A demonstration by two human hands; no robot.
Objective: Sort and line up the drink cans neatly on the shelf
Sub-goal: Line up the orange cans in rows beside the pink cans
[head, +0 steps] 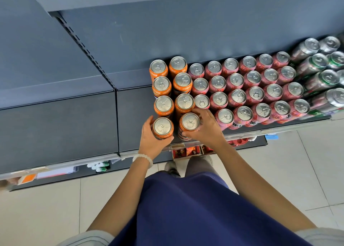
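1. Nearest, the left hand [149, 139] curls its grip round the front orange can [163, 127] of the left column; the right hand [206, 127] wraps fingers round the front orange can of the right column [190, 121], both at the shelf [74, 126] front edge.
2. Behind them, six more orange cans [183, 81] stand in two fairly straight columns.
3. Further right, the pink cans [255, 94] already sit in tidy rows, then green and silver cans [320, 63].
4. Judged so: sorting looks nearly done; only the front pair needs squaring.

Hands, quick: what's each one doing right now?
Left hand: gripping the front-left orange can.
Right hand: gripping the front-right orange can.
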